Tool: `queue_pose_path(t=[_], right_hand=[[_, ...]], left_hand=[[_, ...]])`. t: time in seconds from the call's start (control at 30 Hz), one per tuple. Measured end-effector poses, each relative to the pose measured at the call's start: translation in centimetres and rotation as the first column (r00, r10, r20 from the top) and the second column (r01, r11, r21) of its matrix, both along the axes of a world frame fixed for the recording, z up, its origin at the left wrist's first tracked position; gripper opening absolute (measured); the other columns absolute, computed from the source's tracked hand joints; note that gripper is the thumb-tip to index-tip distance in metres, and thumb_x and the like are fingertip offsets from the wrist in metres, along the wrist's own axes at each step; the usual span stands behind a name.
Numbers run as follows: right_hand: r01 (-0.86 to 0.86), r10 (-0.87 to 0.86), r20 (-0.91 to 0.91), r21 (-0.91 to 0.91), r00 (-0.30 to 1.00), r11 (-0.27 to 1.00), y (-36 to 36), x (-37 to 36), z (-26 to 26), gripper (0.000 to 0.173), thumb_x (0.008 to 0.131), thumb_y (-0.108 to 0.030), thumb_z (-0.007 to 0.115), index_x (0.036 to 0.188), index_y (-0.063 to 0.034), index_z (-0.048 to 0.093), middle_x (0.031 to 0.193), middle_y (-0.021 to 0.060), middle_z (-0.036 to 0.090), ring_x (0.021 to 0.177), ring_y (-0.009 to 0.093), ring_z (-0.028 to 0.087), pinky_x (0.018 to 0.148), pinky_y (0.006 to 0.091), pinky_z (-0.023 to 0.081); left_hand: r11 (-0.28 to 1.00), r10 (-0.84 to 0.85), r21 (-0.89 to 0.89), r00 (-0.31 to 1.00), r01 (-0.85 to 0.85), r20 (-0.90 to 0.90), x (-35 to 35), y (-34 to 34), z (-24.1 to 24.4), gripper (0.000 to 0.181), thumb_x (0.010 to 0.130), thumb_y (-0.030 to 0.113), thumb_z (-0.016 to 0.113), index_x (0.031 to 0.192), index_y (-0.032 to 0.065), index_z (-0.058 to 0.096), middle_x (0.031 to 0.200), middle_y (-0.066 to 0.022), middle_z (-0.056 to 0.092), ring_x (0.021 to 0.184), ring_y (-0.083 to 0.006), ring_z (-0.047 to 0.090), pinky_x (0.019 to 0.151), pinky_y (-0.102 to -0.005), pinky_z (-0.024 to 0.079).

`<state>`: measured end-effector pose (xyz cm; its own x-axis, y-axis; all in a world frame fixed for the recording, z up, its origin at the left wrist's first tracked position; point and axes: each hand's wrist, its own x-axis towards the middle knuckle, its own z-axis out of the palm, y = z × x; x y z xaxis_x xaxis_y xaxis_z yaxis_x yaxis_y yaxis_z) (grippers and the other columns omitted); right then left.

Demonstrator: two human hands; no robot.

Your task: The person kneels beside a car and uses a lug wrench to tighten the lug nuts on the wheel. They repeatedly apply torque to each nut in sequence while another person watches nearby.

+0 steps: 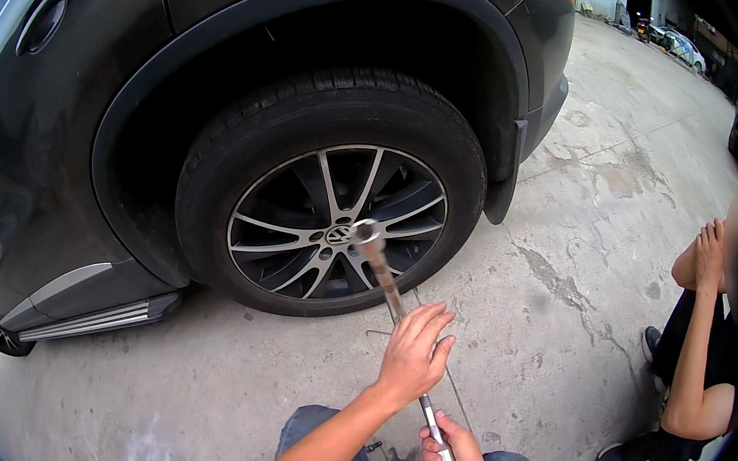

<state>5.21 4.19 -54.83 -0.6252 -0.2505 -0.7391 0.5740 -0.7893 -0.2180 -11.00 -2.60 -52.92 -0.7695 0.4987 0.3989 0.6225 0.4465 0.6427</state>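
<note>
My right hand (458,447) is wrapped around the metal grip of a long-handled socket wrench (432,423). The wrench points up and away from me, its socket end (366,232) blurred in front of the wheel. Over the middle of the shaft is my left hand (415,353), fingers extended and thumb apart; it hides part of the shaft, and contact is unclear. Behind the socket is a two-tone alloy wheel (326,166) with a Volkswagen centre cap (339,235) and bolt recesses around it. The black tyre (227,147) surrounds the rim.
A dark car (27,203) fills the far side, with a side step (97,320) and mud flap (507,175). A small bolt-like metal part (373,446) lies by my knee. A thin bent rod (376,331) shows near my left hand. Another person (695,356) crouches at right on the concrete (534,334).
</note>
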Motion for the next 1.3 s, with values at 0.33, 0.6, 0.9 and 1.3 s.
queue_pose_path(t=[0.33, 0.6, 0.9, 1.3], right_hand=[[-0.121, 0.109, -0.148, -0.073, 0.983, 0.99, -0.5, -0.9, -1.5, 0.032, 0.091, -0.035, 0.045, 0.083, -0.0041, 0.049, 0.052, 0.0003, 0.039, 0.037, 0.015, 0.04, 0.034, 0.0291, 0.034], [0.0, 0.148, -0.228, 0.542, 0.962, 0.84, -3.4, 1.0, 0.6, 0.023, 0.089, -0.02, 0.053, 0.099, 0.0005, 0.051, 0.059, 0.0019, 0.047, 0.043, 0.011, 0.043, 0.035, 0.0253, 0.033], [0.104, -0.107, -0.038, -0.073, 0.994, 0.992, -1.0, 1.0, -2.2, 0.017, 0.083, -0.014, 0.054, 0.093, -0.0004, 0.053, 0.058, 0.0023, 0.045, 0.04, 0.01, 0.037, 0.032, 0.023, 0.027], [0.022, -0.042, -0.123, -0.164, 0.991, 0.986, -0.2, 0.6, -2.1, 0.022, 0.087, -0.02, 0.051, 0.092, 0.0011, 0.053, 0.056, 0.0029, 0.044, 0.042, 0.013, 0.04, 0.033, 0.026, 0.031]], left_hand=[[0.542, -0.411, 0.421, 0.208, -0.727, 0.887, 0.2, -3.0, -3.6, 0.039, 0.088, 0.027, 0.057, 0.11, 0.0007, 0.039, 0.103, -0.0105, 0.046, 0.083, -0.0192, 0.055, 0.07, -0.0306, 0.049], [0.728, 0.065, 0.323, 0.531, -0.604, 0.845, -1.0, -0.1, -5.1, 0.059, 0.085, 0.008, 0.052, 0.133, -0.0002, 0.018, 0.111, -0.0181, 0.044, 0.079, -0.0226, 0.06, 0.056, -0.0333, 0.052], [0.973, 0.229, 0.011, 0.973, -0.229, -0.004, 2.2, -2.2, -3.4, 0.078, 0.081, 0.021, 0.063, 0.137, 0.0011, 0.012, 0.132, -0.0291, 0.028, 0.116, -0.0405, 0.041, 0.087, -0.0455, 0.043], [0.845, 0.387, 0.41, 0.922, -0.345, -0.023, -3.0, 4.6, 1.3, 0.059, 0.091, 0.026, 0.041, 0.135, -0.0035, 0.017, 0.133, -0.0227, 0.033, 0.126, -0.0319, 0.032, 0.106, -0.0418, 0.022]])
